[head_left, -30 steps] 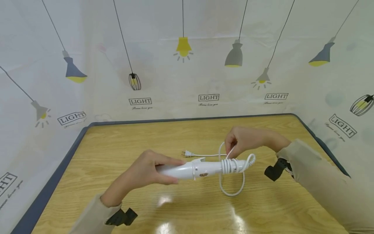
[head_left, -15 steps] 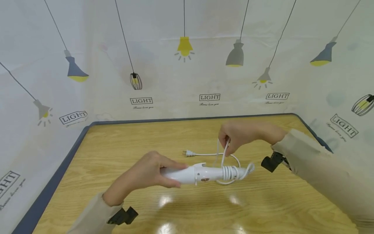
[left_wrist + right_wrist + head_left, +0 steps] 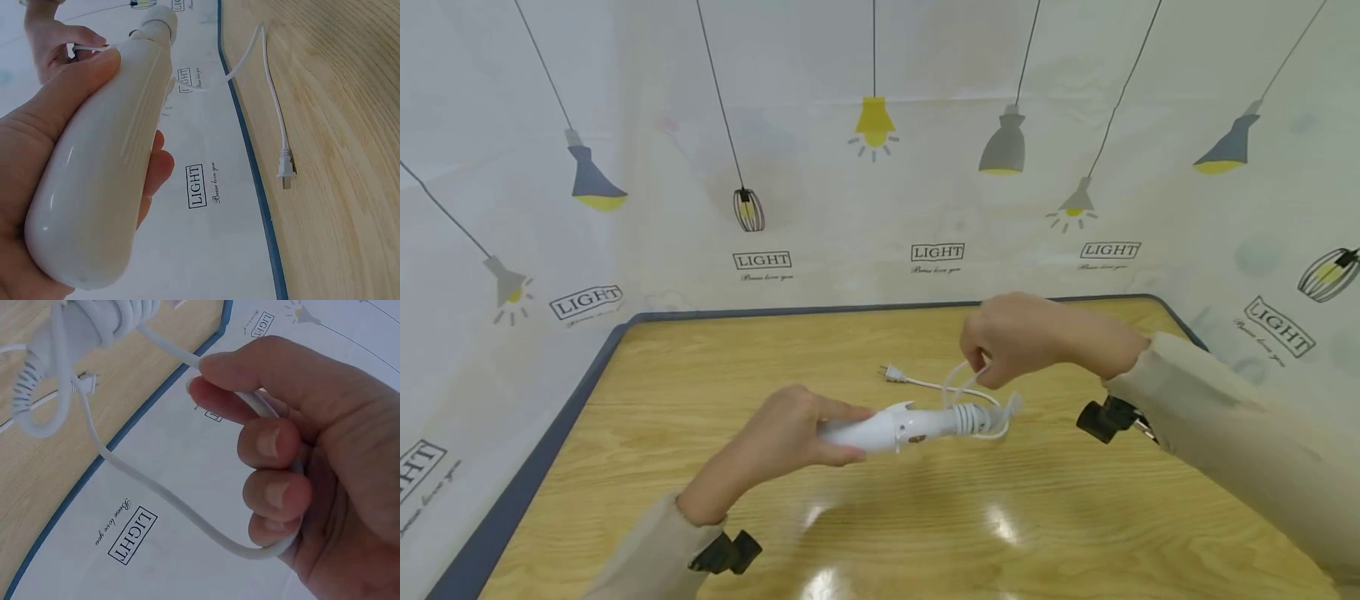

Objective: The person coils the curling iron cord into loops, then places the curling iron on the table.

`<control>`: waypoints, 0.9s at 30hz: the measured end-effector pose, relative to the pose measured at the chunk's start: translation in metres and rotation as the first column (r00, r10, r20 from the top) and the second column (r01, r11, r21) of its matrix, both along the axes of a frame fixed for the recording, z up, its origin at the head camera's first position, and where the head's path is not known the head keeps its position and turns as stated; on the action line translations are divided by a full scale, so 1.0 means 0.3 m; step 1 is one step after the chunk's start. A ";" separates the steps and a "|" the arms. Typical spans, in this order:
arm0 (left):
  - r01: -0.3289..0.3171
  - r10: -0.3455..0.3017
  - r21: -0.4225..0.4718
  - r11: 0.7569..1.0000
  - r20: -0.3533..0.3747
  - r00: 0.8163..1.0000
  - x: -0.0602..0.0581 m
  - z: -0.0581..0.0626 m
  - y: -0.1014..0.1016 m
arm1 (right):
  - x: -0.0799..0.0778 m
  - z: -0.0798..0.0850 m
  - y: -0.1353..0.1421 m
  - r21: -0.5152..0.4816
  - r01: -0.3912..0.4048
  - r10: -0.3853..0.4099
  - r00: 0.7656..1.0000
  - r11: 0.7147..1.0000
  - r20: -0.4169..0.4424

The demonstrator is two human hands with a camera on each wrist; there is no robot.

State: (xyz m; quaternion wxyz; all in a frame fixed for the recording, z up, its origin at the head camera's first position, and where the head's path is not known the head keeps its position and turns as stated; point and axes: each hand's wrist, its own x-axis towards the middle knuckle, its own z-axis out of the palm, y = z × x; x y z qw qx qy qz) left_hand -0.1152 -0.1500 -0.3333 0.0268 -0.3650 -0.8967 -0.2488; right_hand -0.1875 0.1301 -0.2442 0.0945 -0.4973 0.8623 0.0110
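Note:
In the head view my left hand (image 3: 784, 427) grips a smooth white handheld appliance (image 3: 876, 432) by its wide, rounded end, thumb and fingers on opposite sides. The narrow end points right. Several turns of white power cord (image 3: 972, 419) are wound around that end, near a ribbed cord sleeve (image 3: 25, 384) seen in the right wrist view. My right hand (image 3: 1021, 337), raised beyond the narrow end, pinches the cord between thumb and index finger, other fingers curled over it. A slack loop hangs below this hand in the right wrist view. The two-prong plug (image 3: 895, 374) lies behind the appliance.
The wood-grain table (image 3: 700, 358) has a dark blue edge strip (image 3: 790, 312) along its back and sides. White curtain-like walls (image 3: 820, 183) printed with lamps enclose it. Dark camera mounts (image 3: 727, 553) sit at both wrists.
My right hand has risen with the cord, and the big loop that hung below the appliance is drawn up. The appliance's narrow end has shifted left, and the plug has slid slightly back.

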 end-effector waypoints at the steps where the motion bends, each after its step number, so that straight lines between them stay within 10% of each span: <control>1: -0.021 0.021 0.000 1.000 -0.005 1.000 -0.003 -0.002 -0.001 | 0.003 0.002 0.007 -0.003 0.012 -0.012 1.000 1.000 0.000; 16: -0.318 0.321 0.099 0.943 -0.022 0.947 -0.037 -0.031 -0.046 | 0.093 -0.002 0.052 -0.120 0.101 -0.091 0.992 0.988 0.083; 27: -0.355 0.362 0.068 0.932 -0.178 0.915 -0.061 -0.051 -0.024 | 0.145 -0.087 0.020 -0.324 0.086 -0.118 0.990 0.942 -0.078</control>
